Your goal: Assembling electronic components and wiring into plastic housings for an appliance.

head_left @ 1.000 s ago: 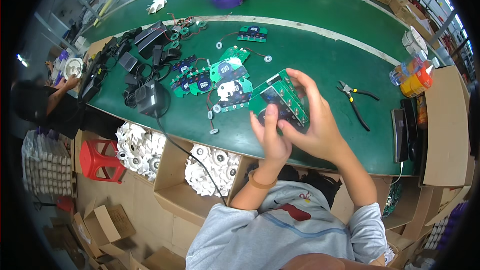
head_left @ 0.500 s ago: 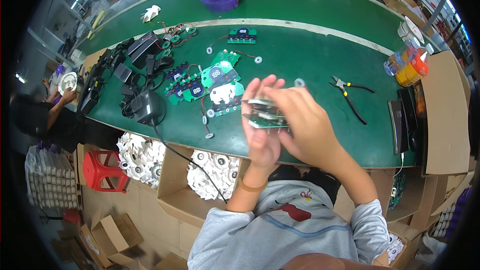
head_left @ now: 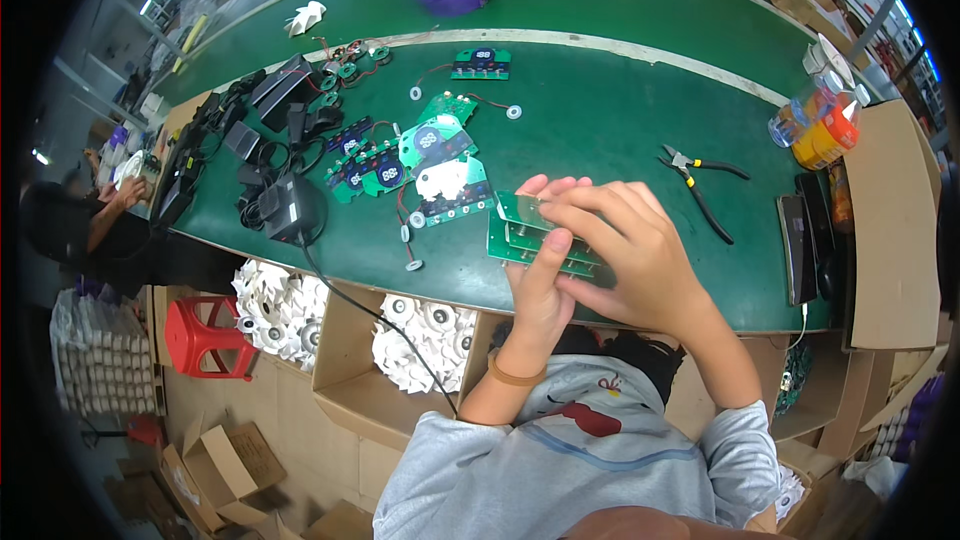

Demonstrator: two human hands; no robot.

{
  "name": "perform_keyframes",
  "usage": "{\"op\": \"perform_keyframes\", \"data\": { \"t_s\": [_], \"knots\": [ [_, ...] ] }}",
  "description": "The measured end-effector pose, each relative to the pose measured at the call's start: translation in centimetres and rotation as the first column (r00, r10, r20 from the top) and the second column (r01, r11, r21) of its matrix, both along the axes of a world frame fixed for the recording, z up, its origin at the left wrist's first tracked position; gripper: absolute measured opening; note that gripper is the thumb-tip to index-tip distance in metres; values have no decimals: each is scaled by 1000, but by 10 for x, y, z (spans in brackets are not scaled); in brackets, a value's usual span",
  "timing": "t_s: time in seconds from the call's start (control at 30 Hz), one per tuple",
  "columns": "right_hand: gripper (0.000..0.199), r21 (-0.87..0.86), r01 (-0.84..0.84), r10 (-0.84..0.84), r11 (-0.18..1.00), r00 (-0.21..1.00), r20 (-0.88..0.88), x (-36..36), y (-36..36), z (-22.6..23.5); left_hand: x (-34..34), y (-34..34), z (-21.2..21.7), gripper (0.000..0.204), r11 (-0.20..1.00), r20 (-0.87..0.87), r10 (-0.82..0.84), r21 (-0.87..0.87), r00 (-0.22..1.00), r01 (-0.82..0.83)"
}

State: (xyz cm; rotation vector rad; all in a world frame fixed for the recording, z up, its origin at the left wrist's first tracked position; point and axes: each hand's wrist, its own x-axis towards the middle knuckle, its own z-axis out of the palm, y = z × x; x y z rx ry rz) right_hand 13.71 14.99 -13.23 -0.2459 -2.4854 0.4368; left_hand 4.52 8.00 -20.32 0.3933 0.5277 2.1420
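In the head view, my two hands are together above the near part of the green table point(head_left: 600, 90), and between them I have a small stack of circuit boards point(head_left: 512, 208). My left hand point(head_left: 538, 295) is closed on the stack from the near left side, with the thumb pressing against its front. My right hand point(head_left: 640, 265) is gripping the same stack from the right: its fingers bend over the top board, and its thumb is lower, near the left thumb. The boards lie one over another, a little apart at the edges, and are tilted.

To the left of my hands, a pile of boards point(head_left: 388, 172) lies on the table, with thin wires and small round discs. Farther away, one single board point(head_left: 480, 65) lies alone. To the right are pliers point(head_left: 710, 215) with black and yellow handles, their jaws apart. Beyond them stands an orange bottle point(head_left: 828, 138). At the left, beside the pile, there is a black power adapter point(head_left: 292, 208) with its cable.
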Motion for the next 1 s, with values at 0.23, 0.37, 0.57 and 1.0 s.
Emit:
{"op": "perform_keyframes", "data": {
  "t_s": [0.23,0.37,0.57,1.0],
  "knots": [
    [54,-565,-144,193,812,981,29,15,13,2,-13,-6,5,77,998,-167,-60,-3,984,61],
    [58,-424,-219,239,879,971,-6,10,10,7,-14,-15,3,86,983,-128,-121,-153,984,101],
    [61,-403,-200,244,893,968,59,3,13,5,-17,-16,5,97,971,-18,-210,-118,978,206],
    [58,-432,-214,243,876,970,12,-5,10,-5,-25,-30,-15,77,939,160,-330,-51,931,341]
  ]
}}
